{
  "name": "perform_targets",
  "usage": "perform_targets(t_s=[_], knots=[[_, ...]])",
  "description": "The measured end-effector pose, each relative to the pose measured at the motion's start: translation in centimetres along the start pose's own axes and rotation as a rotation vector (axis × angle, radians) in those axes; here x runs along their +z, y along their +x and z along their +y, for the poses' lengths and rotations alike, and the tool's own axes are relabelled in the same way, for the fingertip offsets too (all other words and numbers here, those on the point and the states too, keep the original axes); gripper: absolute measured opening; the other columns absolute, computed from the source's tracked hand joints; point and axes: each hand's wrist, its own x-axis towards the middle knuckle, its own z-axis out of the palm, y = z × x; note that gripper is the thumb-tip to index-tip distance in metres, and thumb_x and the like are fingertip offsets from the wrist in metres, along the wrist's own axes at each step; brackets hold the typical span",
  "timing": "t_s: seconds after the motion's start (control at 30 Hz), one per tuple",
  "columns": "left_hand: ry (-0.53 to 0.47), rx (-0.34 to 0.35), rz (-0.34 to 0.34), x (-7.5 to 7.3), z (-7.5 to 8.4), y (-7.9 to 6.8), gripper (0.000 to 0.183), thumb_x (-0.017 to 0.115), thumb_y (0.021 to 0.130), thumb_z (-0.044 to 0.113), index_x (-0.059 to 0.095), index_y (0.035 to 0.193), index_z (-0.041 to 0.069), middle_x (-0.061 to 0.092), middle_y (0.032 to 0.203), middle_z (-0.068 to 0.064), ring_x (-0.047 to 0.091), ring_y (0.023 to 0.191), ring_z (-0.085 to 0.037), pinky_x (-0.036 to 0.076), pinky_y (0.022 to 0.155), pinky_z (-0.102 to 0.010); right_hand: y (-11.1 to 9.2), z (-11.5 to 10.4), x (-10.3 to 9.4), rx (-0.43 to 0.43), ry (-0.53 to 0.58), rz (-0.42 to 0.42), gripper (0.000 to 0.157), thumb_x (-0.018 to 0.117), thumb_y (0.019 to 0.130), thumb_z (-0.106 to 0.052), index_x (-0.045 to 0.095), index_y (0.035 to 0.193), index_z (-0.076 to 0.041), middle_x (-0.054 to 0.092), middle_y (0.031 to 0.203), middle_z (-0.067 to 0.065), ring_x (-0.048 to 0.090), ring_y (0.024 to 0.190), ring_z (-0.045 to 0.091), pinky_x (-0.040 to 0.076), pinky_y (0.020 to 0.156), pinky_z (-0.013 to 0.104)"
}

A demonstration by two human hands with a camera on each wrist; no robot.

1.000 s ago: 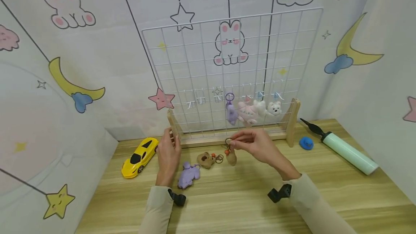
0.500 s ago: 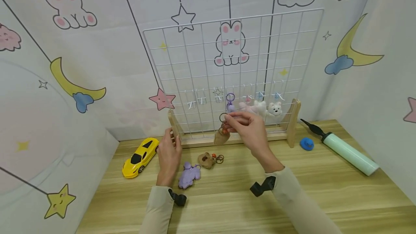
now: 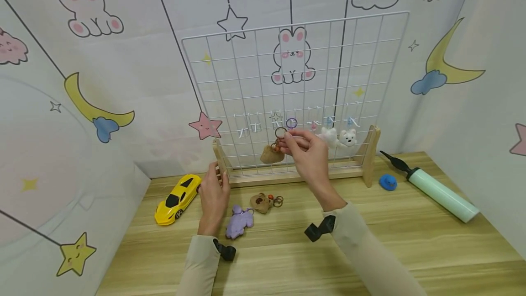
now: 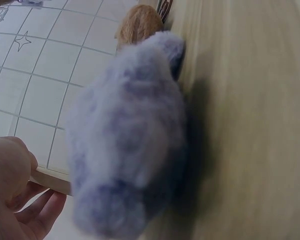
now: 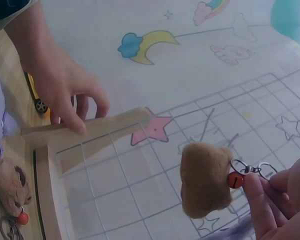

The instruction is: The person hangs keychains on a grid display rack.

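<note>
My right hand (image 3: 309, 156) pinches the metal ring of a brown plush keychain (image 3: 271, 154) in front of the white wire grid (image 3: 250, 76). The plush hangs with a red bell (image 5: 235, 179) beside its ring. My left hand (image 3: 213, 198) grips the left wooden upright (image 3: 219, 156) of the grid's stand, thumb on one side and fingers on the other. White hooks (image 3: 255, 127) line the grid. A purple keychain ring (image 3: 291, 124) hangs on one, its plush hidden behind my right hand. White plush keychains (image 3: 348, 137) hang further right.
On the table lie a purple plush keychain (image 3: 239, 221) and a second brown plush keychain (image 3: 261, 202), near my left forearm. A yellow toy car (image 3: 177, 199) stands at the left. To the right are a blue rubber-like toy (image 3: 388, 182) and a pale green hand pump (image 3: 441, 193).
My right hand has lifted the brown plush keychain from the table up to the grid, near the hooks. My left hand has stayed on the upright.
</note>
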Motion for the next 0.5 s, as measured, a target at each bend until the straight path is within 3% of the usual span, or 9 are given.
perform_targets(t_s=[0.17, 0.5], knots=[[-0.001, -0.001, 0.002, 0.06, -0.04, 0.02, 0.038, 0.064, 0.11, 0.019, 0.058, 0.144, 0.003, 0.074, 0.131, -0.025, 0.078, 0.112, -0.041, 0.067, 0.091, -0.054, 0.32, 0.29, 0.6, -0.037, -0.021, 0.033, 0.029, 0.071, 0.106, -0.016, 0.071, 0.123, 0.007, 0.081, 0.113, 0.026, 0.083, 0.098, 0.033, 0.068, 0.083, 0.031], [0.008, 0.004, 0.015, 0.09, 0.01, 0.05, 0.037, 0.065, 0.109, 0.019, 0.059, 0.142, 0.003, 0.075, 0.128, -0.025, 0.079, 0.11, -0.04, 0.067, 0.089, -0.054, 0.58, 0.43, 0.9, 0.025, -0.051, 0.01, 0.027, 0.069, 0.107, -0.009, 0.069, 0.126, 0.009, 0.081, 0.114, 0.025, 0.082, 0.105, 0.036, 0.068, 0.081, 0.029]])
